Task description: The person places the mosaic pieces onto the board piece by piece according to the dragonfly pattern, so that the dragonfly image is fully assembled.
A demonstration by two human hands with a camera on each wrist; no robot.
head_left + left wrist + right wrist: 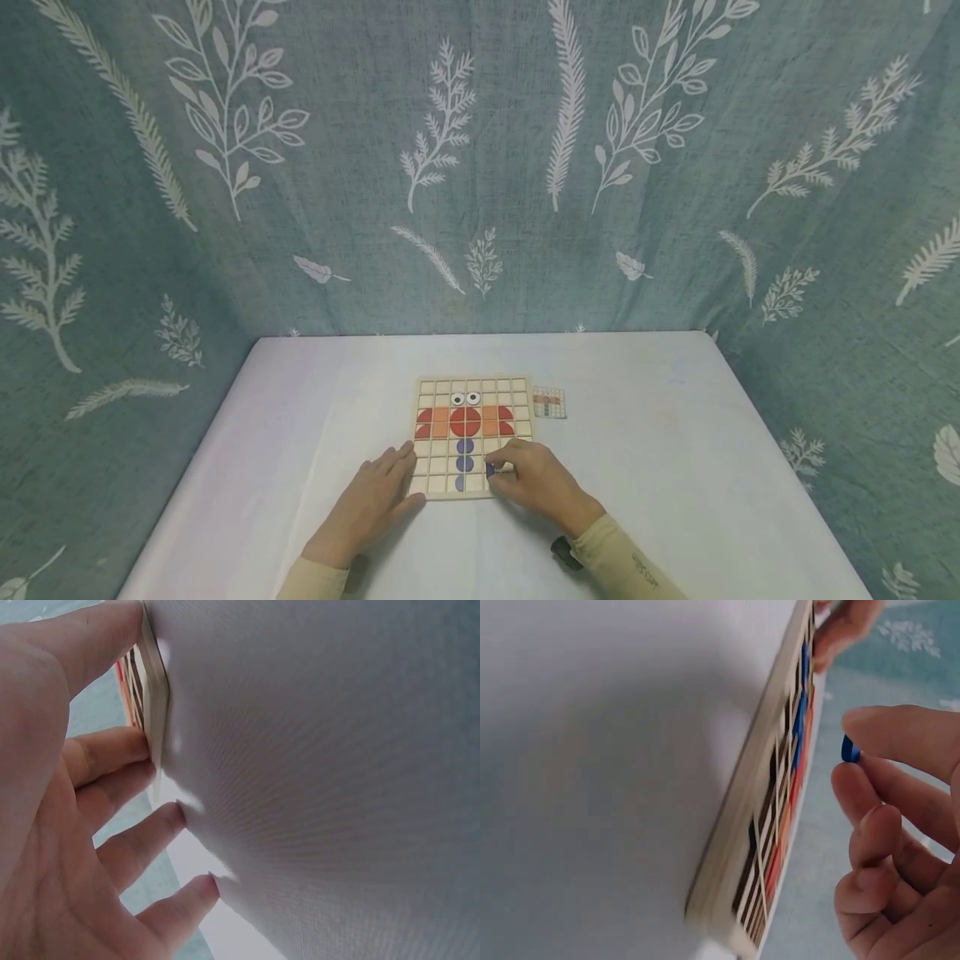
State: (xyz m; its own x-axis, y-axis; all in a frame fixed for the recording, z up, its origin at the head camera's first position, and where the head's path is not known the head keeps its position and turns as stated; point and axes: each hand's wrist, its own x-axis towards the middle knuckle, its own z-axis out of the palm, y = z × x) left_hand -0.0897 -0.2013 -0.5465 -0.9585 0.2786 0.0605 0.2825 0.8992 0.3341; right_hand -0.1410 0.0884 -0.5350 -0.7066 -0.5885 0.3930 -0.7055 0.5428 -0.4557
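A wooden grid board (pixel 437 485) lies on the table, its cells partly filled with red, orange and blue tiles and two eye tiles. The left hand (pixel 375 495) rests at the board's left edge, fingers spread; in the left wrist view its thumb and fingertips touch the board and the table. Between thumb and forefinger, the right hand (pixel 536 482) pinches a small blue tile (pixel 850 749) above the board's lower right part. A column of blue tiles (pixel 465 447) runs down from the red circle (pixel 465 422). Most of the pinched tile is hidden by the fingers.
Beside the board's upper right edge lies a small pattern card (pixel 550 402) with a similar grid picture. The white table (pixel 675 417) meets a green leaf-printed cloth (pixel 480 167) at the back and sides. A dark band (pixel 566 553) shows at the right wrist.
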